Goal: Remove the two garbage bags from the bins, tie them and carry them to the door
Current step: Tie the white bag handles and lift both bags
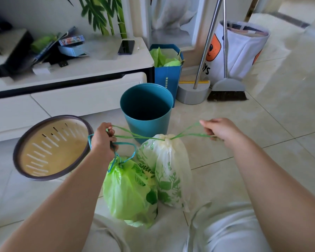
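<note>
Two garbage bags sit on the floor between my knees. The green bag (125, 190) is on the left, its neck drawn closed by a blue drawstring. The white bag with green leaf print (171, 171) stands on the right, its neck gathered by a green drawstring (133, 136). My left hand (103, 140) grips one green loop and also holds the blue string of the green bag. My right hand (219, 129) pinches the other green loop, pulled out to the right. Behind them stand a teal bin (146, 110) and, at left, a tilted beige bin with a dark rim (52, 148), neither holding a bag.
A white low cabinet (65, 82) with a phone and clutter runs along the left. A blue paper bag (168, 70), grey dustpan (193, 93), broom (227, 91) and white laundry bag (238, 51) stand behind the bins. Tiled floor stretches to the right.
</note>
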